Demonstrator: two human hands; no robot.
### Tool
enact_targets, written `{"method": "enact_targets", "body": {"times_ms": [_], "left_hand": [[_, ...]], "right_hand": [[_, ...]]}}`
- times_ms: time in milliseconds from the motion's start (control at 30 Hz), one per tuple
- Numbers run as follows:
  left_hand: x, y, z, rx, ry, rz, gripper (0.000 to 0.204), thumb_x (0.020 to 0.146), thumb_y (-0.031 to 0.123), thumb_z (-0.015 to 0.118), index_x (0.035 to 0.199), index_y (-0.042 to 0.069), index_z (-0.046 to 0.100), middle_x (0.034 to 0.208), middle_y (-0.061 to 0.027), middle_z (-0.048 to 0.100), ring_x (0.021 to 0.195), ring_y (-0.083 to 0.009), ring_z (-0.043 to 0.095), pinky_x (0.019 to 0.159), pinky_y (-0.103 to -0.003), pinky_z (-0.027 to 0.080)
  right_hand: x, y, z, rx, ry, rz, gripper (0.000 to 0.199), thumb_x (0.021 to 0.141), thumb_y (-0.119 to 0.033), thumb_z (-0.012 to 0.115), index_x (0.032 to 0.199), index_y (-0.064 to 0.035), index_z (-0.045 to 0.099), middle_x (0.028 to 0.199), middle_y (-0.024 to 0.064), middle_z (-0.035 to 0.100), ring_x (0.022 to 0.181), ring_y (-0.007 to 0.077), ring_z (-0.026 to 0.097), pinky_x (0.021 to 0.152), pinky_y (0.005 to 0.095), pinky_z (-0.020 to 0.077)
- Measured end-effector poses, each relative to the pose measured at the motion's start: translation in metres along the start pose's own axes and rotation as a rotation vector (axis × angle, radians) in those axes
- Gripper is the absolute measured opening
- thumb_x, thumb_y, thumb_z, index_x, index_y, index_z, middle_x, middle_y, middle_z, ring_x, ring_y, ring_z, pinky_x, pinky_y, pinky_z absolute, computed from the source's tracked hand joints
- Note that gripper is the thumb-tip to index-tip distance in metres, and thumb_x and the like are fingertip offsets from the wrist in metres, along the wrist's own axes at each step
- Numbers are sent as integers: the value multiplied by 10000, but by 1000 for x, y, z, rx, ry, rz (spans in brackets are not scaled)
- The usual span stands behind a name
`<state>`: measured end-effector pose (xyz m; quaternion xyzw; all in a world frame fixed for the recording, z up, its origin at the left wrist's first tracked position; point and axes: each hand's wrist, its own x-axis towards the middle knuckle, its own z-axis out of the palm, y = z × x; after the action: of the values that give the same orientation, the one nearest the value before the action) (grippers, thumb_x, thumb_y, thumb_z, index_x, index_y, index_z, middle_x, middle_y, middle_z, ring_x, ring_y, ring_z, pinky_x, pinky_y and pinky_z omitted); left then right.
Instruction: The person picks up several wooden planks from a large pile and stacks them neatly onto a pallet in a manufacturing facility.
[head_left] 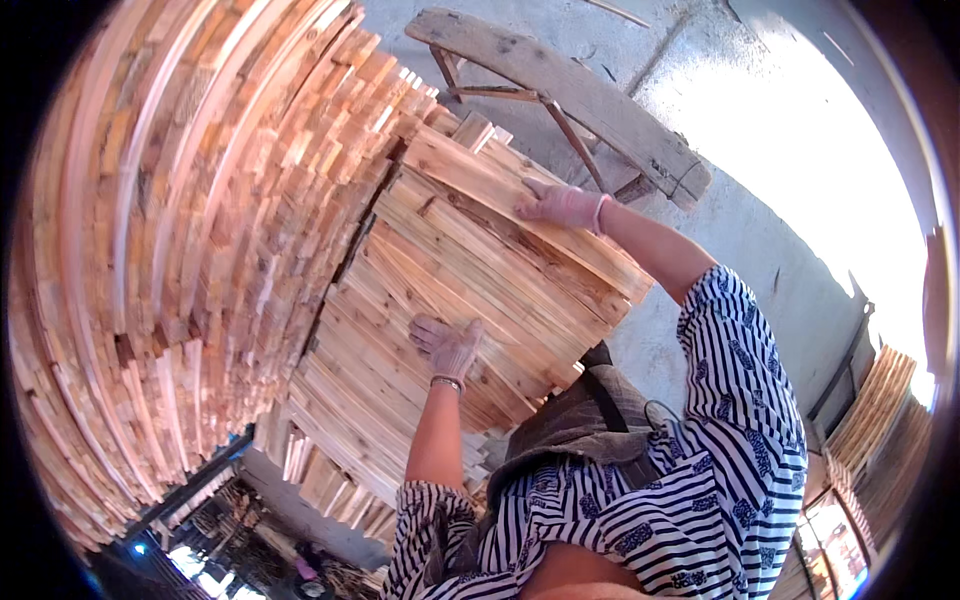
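Planks (450, 250) | look mostly laid beneath your hands, uneven ends unresolved | left hand (448, 350) splayed, holding nothing | right hand (562, 206) on board (460, 176), grip unclear

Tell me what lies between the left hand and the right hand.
Wooden boards lie side by side between the left hand and the right hand; the head view shows nothing else on them there.

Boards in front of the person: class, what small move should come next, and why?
Probably nudge the board under the right hand snug against the nearer boards: a darker strip, perhaps a gap, runs along its near edge. The left hand, fingers spread, is over those nearer boards.
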<state>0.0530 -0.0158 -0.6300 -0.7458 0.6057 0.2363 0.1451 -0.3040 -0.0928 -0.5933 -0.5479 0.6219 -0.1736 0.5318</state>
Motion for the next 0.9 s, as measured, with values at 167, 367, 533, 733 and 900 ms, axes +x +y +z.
{"method": "enact_targets", "body": {"times_ms": [167,367,533,733,900], "left_hand": [[3,3,-5,-20,-5,16,1410,702,795,665,1525,-109,-36,1577,-395,34,1474,-559,76,1196,-600,139],[2,1,-7,7,-15,41,1405,715,803,648,1520,-118,-43,1576,-398,27,1472,-568,61,1196,-598,136],[4,-1,8,99,5,-19,1373,739,779,645,1523,-113,-43,1577,-397,22,1471,-568,76,1198,-596,125],[1,-10,18,23,209,45,1211,752,576,744,1526,-90,94,1580,-347,156,1446,-520,239,1177,-550,241],[-30,22,-21,-423,284,7,817,792,290,755,1438,29,329,1364,-194,498,1176,-365,549,999,-447,453]], "right_hand": [[-12,-50,6,-468,122,105,847,882,-380,643,1510,0,221,1362,295,511,1185,412,603,948,475,521],[4,-5,-53,-428,163,5,698,940,-339,535,1526,-80,259,1282,270,584,1113,409,646,880,494,541],[16,-4,-20,-304,224,232,643,992,-436,457,1512,-89,306,1316,260,578,1201,397,597,1004,503,468],[23,-7,-13,-348,344,204,581,990,-452,461,1442,-94,393,1396,230,528,1264,407,540,1021,498,459],[-1,1,30,-405,672,-230,606,961,-425,569,1452,-107,411,1420,204,497,1282,405,508,1026,486,463]]}}
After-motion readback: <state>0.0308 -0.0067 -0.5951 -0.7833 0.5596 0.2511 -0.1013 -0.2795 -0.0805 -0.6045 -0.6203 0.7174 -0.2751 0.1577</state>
